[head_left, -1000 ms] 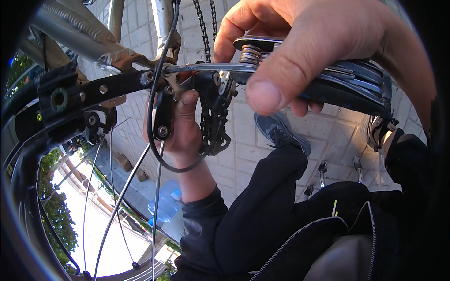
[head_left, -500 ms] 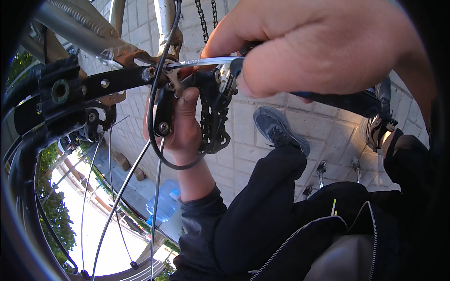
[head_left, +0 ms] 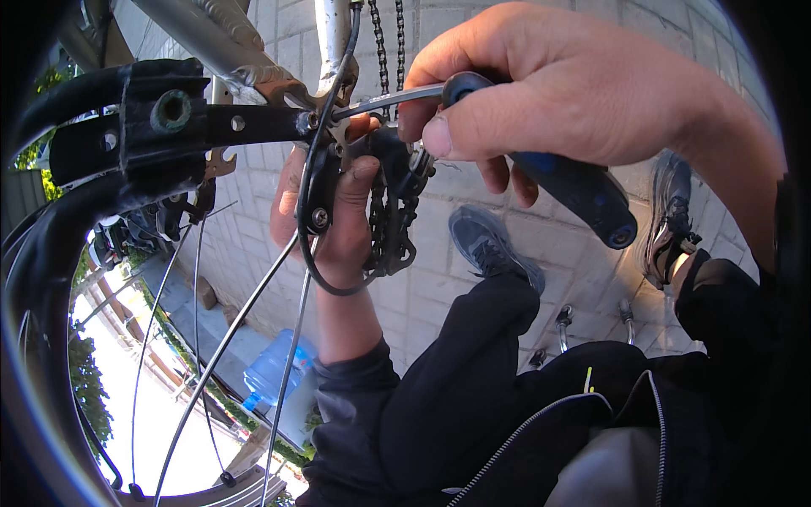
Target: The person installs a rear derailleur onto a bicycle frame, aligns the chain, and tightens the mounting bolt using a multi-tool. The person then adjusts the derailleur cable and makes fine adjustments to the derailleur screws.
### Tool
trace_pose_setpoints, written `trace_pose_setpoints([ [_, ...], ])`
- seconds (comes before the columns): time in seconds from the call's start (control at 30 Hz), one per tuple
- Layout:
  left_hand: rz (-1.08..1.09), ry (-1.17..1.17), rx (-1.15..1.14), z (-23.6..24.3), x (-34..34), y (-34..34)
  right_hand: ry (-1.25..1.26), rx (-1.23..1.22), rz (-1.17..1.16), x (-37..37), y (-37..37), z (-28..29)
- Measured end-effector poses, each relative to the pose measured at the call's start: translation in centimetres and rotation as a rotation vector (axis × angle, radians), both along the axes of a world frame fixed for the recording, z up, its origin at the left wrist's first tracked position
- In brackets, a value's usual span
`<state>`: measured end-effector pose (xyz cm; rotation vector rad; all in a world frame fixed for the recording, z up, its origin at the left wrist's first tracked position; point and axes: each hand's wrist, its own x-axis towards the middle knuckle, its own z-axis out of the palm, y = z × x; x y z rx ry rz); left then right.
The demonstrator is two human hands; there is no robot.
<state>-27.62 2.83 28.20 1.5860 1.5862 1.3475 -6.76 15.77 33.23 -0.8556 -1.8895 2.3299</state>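
Note:
My right hand (head_left: 583, 101) is closed around the dark blue and black handle of a folding hex key tool (head_left: 583, 194). Its extended metal key reaches left, and the tip meets the bolt at the derailleur's mount beside the bicycle frame (head_left: 245, 63). Below it, my left hand (head_left: 342, 241) is wrapped from behind around the black rear derailleur (head_left: 393, 165), thumb upright against the body. Some of its fingers are hidden behind the derailleur. A black cable housing (head_left: 306, 211) loops in front of that hand, and a chain (head_left: 379, 51) hangs behind.
A black flat bar and clamp (head_left: 165, 110) extend left from the frame. Wheel spokes (head_left: 224, 338) cross the lower left inside the rim (head_left: 42, 372). A blue water jug (head_left: 274, 367) lies beyond them. My shoes (head_left: 490, 241) stand on paving, near metal stand legs (head_left: 563, 325).
My right hand has drawn back up and swivelled, so more of the tool's handle shows below it. The bicycle parts appear shifted rightward in view. My left hand keeps its hold.

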Motion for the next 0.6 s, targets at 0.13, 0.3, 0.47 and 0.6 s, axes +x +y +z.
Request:
trace_pose_setpoints([
  [0.13,-0.03,0.007,-0.007,-0.2,0.4,0.6,0.012,0.556,-0.062,0.9,-1.1,-1.2],
  [0.3,-0.031,-0.026,-0.051,0.1,0.2,0.6,-0.104,1.367,-0.219,0.0,-3.8,-4.1],
  [0.47,-0.035,0.043,-0.012,0.1,0.2,0.5,-0.137,1.519,-0.292,-0.5,-5.1,-4.4],
  [0.6,0.029,0.034,0.032,0.0,0.7,0.5,-0.078,1.638,-0.218,0.1,-4.2,-3.4],
])
